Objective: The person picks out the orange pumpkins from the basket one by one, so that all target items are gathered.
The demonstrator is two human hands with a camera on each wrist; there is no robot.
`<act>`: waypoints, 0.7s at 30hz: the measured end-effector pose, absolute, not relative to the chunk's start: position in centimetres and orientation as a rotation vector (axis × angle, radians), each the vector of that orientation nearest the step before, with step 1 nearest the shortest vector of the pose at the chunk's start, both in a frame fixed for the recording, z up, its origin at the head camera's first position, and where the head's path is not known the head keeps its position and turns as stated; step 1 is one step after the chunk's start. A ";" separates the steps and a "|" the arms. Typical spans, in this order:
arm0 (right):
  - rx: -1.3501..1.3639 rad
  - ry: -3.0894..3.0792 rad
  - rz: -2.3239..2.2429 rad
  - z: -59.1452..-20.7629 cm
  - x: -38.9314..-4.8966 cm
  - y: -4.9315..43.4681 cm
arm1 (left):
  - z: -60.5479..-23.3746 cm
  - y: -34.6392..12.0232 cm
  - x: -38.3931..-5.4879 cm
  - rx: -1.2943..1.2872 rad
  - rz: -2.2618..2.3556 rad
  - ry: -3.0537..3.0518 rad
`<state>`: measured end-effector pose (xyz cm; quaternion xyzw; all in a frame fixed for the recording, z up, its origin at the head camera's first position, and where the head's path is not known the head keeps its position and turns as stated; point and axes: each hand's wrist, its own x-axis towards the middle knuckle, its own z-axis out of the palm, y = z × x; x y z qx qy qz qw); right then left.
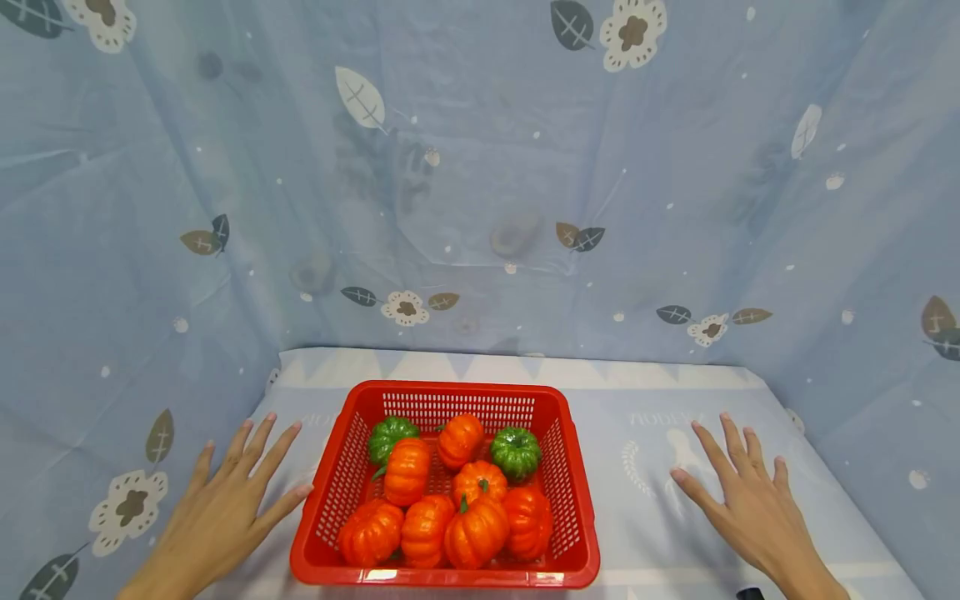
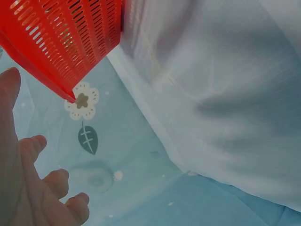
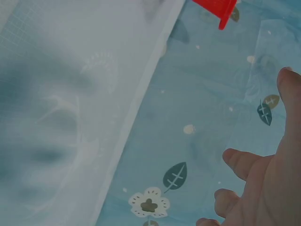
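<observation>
A red plastic basket (image 1: pixel 581 500) with slotted walls stands on the table in the head view. Several small orange pumpkins (image 1: pixel 477 533) and two green ones (image 1: pixel 516 453) lie inside it. Left of the basket, my left hand (image 1: pixel 225 500) is spread with fingers extended, its thumb tip right at the rim. My right hand (image 1: pixel 750 496) is spread over the table's right side, well apart from the basket, and holds nothing. In the left wrist view the basket's wall (image 2: pixel 70 42) rises near the left thumb. Only a basket corner (image 3: pixel 221 12) shows in the right wrist view.
A pale patterned cloth (image 1: pixel 637 433) covers the table. Blue curtains (image 1: pixel 480 208) printed with leaves and flowers enclose its back and both sides. A small dark object (image 1: pixel 750 593) lies at the bottom edge near the right wrist.
</observation>
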<state>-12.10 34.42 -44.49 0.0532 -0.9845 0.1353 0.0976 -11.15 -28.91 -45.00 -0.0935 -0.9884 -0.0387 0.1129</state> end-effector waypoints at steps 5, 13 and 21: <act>0.160 -2.930 0.408 -44.5 -12.2 34.4 | -45.1 -28.9 -11.3 -0.276 -0.156 -2.903; 0.043 -3.016 0.532 -43.2 -12.5 33.6 | -44.7 -28.4 -11.6 -0.261 -0.826 -2.880; 0.037 -2.937 0.691 -42.4 -13.0 31.3 | -45.9 -27.6 -11.5 -0.133 -1.452 -2.812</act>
